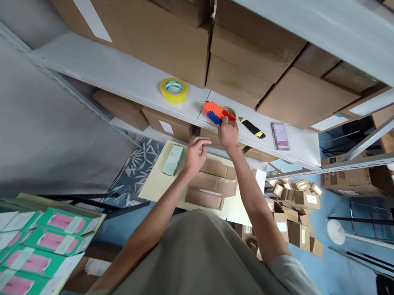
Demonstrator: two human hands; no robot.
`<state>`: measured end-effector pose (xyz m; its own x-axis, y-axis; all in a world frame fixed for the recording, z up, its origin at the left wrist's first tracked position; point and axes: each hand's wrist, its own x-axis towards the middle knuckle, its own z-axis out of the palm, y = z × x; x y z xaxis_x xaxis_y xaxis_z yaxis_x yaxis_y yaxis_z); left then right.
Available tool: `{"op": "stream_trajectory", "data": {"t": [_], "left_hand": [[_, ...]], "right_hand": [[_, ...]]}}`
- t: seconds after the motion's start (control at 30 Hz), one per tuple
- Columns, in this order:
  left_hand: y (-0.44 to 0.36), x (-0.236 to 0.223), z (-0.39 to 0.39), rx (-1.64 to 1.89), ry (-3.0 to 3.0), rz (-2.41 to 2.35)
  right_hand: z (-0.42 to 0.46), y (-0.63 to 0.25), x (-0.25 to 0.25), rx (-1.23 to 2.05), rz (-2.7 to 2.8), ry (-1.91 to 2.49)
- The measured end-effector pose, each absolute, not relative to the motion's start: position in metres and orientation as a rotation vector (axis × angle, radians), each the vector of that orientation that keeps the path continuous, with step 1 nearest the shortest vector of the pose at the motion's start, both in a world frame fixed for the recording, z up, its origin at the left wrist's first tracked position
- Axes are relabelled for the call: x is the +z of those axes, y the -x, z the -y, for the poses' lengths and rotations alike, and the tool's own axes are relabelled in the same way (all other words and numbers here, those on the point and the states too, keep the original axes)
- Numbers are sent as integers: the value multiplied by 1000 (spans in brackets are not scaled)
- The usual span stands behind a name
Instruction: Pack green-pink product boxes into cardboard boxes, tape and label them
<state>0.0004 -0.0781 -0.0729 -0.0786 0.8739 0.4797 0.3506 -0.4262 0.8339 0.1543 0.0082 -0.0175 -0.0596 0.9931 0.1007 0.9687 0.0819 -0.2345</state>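
My right hand reaches to the shelf, its fingers closed around the near end of an orange and blue tape dispenser. The dispenser rests on the shelf board, with part of a tape roll showing behind it. My left hand hovers above the table, fingers stretched toward the right and holding nothing. Beneath my hands a cardboard box with flaps spread lies on the pale table. To its left sits a small green and white box.
On the shelf are a yellow tape roll, a black and yellow cutter and a phone. Large cartons stand behind. Green and pink boxes fill the lower left; small cartons lie piled on the floor at right.
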Motion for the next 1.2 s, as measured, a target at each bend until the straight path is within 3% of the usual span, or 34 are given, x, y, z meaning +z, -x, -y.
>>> {"op": "stream_trajectory", "data": {"t": [0.2, 0.3, 0.63, 0.83, 1.03, 1.2], "left_hand": [[8, -93, 170, 1397, -1380, -1328], [12, -94, 207, 1288, -1354, -1321], [17, -94, 235, 930, -1491, -1232], [35, -73, 206, 1020, -1227, -1263], [51, -43, 169, 764, -1217, -1093], [50, -50, 163, 745, -1233, -1086]], "right_hand": [[135, -163, -70, 1072, 1472, 1494], [196, -158, -86, 1337, 1188, 1366], [226, -173, -97, 1467, 1128, 1397], [238, -190, -89, 1573, 1312, 1372], [250, -200, -72, 1602, 1553, 1396], [249, -206, -66, 1591, 1607, 1448]]}}
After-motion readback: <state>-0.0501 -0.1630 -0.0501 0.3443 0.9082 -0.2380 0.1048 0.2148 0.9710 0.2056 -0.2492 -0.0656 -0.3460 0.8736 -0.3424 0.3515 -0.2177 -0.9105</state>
